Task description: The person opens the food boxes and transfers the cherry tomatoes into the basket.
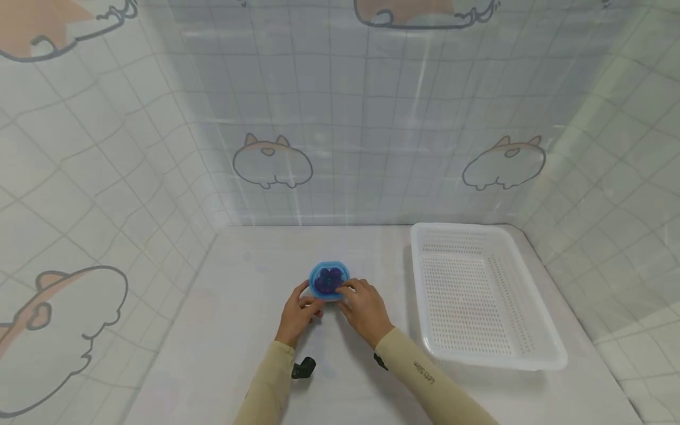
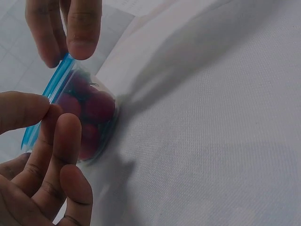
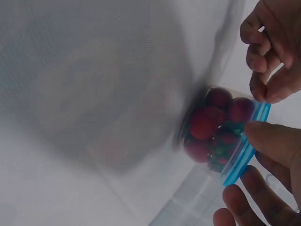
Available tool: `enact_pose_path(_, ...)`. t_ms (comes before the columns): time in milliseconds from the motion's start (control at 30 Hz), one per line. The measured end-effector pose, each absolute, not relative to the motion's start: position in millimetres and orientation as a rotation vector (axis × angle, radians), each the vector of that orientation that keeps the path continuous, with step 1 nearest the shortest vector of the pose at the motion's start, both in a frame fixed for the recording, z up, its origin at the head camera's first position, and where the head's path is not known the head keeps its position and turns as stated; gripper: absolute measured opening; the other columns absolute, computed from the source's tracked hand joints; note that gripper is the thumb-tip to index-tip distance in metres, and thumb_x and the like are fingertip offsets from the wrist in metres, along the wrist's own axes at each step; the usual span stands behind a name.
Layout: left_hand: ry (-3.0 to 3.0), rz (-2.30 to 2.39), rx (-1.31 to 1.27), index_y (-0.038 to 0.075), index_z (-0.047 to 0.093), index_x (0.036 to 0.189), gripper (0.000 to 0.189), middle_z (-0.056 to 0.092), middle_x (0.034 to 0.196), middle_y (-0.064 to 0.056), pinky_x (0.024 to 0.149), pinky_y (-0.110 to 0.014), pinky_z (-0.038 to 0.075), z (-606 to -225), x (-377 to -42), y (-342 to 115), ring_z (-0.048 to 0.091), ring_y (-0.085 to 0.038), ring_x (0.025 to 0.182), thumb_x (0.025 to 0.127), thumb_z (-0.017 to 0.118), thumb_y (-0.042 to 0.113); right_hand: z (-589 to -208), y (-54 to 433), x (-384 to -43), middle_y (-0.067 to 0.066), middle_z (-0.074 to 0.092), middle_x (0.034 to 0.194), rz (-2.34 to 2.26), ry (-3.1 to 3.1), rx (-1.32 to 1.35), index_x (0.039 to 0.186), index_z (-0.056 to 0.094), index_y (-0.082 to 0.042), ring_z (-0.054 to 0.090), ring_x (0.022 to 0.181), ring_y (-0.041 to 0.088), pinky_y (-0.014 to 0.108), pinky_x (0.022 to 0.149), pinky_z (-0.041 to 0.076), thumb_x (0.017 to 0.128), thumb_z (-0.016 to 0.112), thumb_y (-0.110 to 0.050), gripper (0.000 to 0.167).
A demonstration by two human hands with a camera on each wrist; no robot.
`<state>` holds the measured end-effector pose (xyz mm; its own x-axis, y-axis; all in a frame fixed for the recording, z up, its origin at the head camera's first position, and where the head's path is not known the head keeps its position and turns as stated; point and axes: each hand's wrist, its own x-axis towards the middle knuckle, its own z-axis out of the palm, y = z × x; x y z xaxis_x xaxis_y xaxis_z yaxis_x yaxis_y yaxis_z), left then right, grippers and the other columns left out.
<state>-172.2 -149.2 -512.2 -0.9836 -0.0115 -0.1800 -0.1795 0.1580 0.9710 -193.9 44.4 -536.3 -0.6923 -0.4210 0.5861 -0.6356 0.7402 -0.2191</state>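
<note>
A small clear container [image 1: 329, 281] stands on the white surface in front of me. It has a blue lid [image 2: 59, 77], and through its walls several round red fruits like cherry tomatoes [image 3: 207, 123] show with bits of green. My left hand [image 1: 297, 314] pinches the lid's rim at the near left between thumb and forefinger, its other fingers curled loosely below. From the right, my right hand [image 1: 366, 309] grips the rim, thumb on the side and fingers over the lid's top. In the head view the lid appears in place over the fruit.
A white perforated plastic basket [image 1: 417, 289] stands to the right of my right hand. Beside my left wrist is a small dark object [image 1: 304, 368]. Walls of grid-patterned sheet [image 1: 372, 177] with cartoon animal prints enclose the back and both sides.
</note>
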Motion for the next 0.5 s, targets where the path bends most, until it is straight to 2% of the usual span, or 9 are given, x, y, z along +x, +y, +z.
enact_pose_path(167,2.28,1.975,-0.208,0.004,0.03,0.158,0.075,0.069,0.11,-0.028,0.069,-0.036,0.048,-536.5,-180.0,-150.8,0.069,-0.045,0.089,0.096,0.071,0.012,-539.1,44.6,-196.4,0.003,0.069,0.104,0.536,-2.373,0.808,0.102,0.078,-0.013,0.064,0.095,0.022,0.036,0.078,0.054,0.078,0.089,-0.013,0.026)
enact_pose_path(500,2.341,1.969,-0.244,0.012,0.036,0.156,0.073,0.073,0.103,-0.019,0.067,-0.031,0.047,-555.0,-187.1,-149.5,0.07,-0.022,0.074,0.094,0.074,0.019,-538.1,40.7,-200.4,-0.002,0.071,0.09,0.298,-2.33,0.788,0.091,0.078,-0.014,0.065,0.084,0.018,0.033,0.074,0.051,0.082,0.085,-0.013,0.012)
